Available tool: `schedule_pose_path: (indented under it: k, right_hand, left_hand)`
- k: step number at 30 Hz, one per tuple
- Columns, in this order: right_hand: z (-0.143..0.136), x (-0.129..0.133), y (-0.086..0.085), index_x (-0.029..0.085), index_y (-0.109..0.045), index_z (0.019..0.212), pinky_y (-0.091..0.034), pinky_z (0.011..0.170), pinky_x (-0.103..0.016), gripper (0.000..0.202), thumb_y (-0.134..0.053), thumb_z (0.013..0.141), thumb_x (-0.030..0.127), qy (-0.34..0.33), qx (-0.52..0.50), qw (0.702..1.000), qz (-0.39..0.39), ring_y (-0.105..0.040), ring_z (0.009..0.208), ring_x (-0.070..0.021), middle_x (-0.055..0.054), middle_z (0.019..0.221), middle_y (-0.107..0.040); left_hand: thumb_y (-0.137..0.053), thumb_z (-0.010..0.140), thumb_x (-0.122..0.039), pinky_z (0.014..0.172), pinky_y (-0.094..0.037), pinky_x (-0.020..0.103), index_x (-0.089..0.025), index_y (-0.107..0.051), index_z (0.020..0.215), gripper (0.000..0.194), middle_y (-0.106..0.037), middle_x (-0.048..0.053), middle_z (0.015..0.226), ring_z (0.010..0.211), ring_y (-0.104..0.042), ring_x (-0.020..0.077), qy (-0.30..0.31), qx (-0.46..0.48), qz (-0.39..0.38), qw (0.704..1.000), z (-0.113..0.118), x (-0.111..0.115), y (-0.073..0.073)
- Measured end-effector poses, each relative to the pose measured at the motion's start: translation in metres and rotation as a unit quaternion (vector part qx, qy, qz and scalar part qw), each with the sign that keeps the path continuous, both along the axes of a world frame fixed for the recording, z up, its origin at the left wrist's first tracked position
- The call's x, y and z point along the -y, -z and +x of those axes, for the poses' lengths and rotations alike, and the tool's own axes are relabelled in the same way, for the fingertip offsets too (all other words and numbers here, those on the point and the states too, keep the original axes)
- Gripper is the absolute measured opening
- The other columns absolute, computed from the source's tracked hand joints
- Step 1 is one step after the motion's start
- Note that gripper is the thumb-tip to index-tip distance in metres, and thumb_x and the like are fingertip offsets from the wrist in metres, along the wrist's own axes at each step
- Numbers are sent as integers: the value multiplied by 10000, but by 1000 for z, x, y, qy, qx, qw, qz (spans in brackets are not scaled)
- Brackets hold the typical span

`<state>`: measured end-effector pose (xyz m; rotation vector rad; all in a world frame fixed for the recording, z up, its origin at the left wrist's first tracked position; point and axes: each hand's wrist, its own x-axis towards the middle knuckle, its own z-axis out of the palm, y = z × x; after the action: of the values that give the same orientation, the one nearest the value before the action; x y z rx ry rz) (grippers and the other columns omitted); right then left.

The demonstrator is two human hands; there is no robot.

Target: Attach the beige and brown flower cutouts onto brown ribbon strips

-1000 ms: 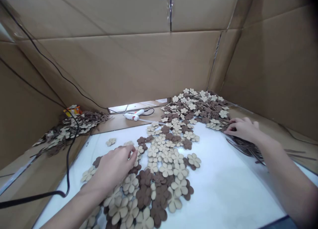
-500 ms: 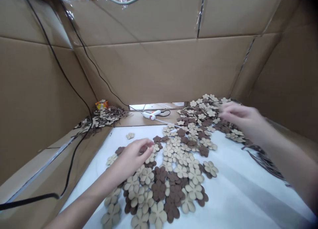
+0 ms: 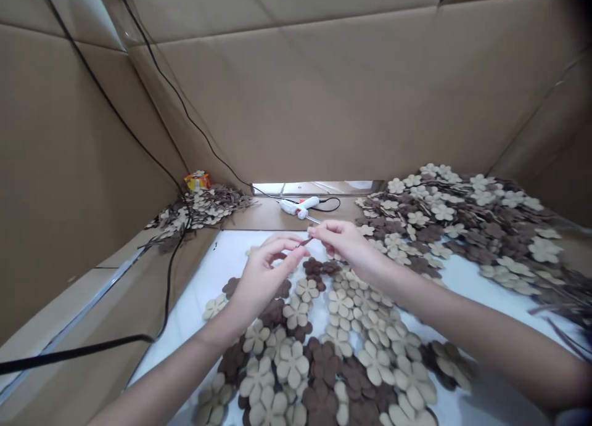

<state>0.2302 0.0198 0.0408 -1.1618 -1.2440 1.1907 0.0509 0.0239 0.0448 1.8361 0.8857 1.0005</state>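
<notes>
My left hand (image 3: pixel 266 272) and my right hand (image 3: pixel 346 246) meet over the far part of the white work surface. Pinched between their fingertips is a small thin brown piece (image 3: pixel 305 242), seen nearly edge-on, so I cannot make out its full shape. Both hands have their fingers closed on it. Below them lie many five-petal flower cutouts, some beige (image 3: pixel 293 363) and some dark brown (image 3: pixel 324 359), overlapping one another. Just beyond my fingertips rests a white glue gun (image 3: pixel 296 208) with a clear glue stick at its back.
Cardboard walls (image 3: pixel 300 105) enclose the space. A big heap of flowers (image 3: pixel 444 210) lies at the far right. At the far left are a pile of beige and brown scraps (image 3: pixel 213 207) and an orange packet (image 3: pixel 198 180). A black cable (image 3: pixel 169 290) runs down the left side.
My right hand has come from the flower heap on the right to the middle and joined my left hand. Both now hold the small brown piece. The view has shifted somewhat.
</notes>
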Motion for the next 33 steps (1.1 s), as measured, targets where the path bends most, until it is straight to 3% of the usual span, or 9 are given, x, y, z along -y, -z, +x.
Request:
schedule_pose_path:
  k: [3,6,9,11,14,16,18,26,33]
  right_hand:
    - [-7,1,6,150,-559,608,-184,442,-208,329,-652,719,445,-62,51,996,-30,-282,465,-55,59,540,-403]
    - [-14,11,9,145,-611,677,-186,417,-211,297,-595,759,431,-139,70,985,-73,-282,438,-54,47,555,-443]
    - [-10,23,6,148,-650,694,-233,429,-219,317,-547,790,431,-172,164,970,-49,-344,447,-71,28,554,-481]
    - [-3,30,-2,158,-654,663,-273,467,-230,312,-539,801,413,-126,293,948,11,-415,481,-93,9,561,-537]
    - [6,40,-19,193,-665,751,-332,536,-243,235,-517,827,359,12,411,905,112,-515,575,-127,-4,673,-635]
    - [6,44,-28,211,-661,889,-382,588,-245,212,-496,848,339,41,383,910,150,-570,670,-141,-10,822,-678]
    - [1,46,-33,207,-653,949,-423,633,-242,237,-487,862,351,9,325,932,161,-608,756,-151,-20,913,-690]
    - [-8,37,-13,192,-709,782,-472,607,-254,254,-587,792,415,-28,289,952,96,-652,686,-176,-34,727,-715]
    - [-3,29,-15,157,-667,710,-488,578,-268,217,-658,728,373,-51,196,978,55,-649,610,-170,-48,654,-701]
  left_hand:
    - [-610,802,-319,951,-403,313,-184,-724,767,180,-629,79,1149,1121,-536,237,-12,36,34,999,-5,-3,2]
    - [-633,793,-320,905,-438,329,-178,-734,793,175,-682,86,1082,1033,-594,233,41,128,-82,987,-4,1,7]
    - [-641,795,-329,849,-466,318,-177,-726,870,189,-726,66,930,898,-640,197,77,205,-208,953,-1,5,9]
    - [-643,798,-327,844,-465,300,-181,-718,906,197,-728,48,876,869,-640,169,83,233,-257,934,-2,6,8]
    - [-649,797,-325,845,-456,285,-183,-712,944,214,-719,42,879,901,-625,157,84,238,-280,926,-3,8,6]
    - [-661,786,-324,828,-455,274,-173,-720,931,217,-716,47,889,896,-618,156,88,216,-270,934,-3,9,6]
    - [-680,769,-313,794,-455,249,-155,-732,895,209,-720,52,863,848,-618,149,88,185,-242,948,-2,12,6]
    - [-734,696,-263,763,-484,263,-147,-747,871,210,-735,32,752,740,-656,170,80,117,-157,977,4,16,9]
    - [-724,701,-341,762,-471,265,-159,-749,858,241,-742,53,828,807,-654,187,90,91,-220,967,3,11,19]
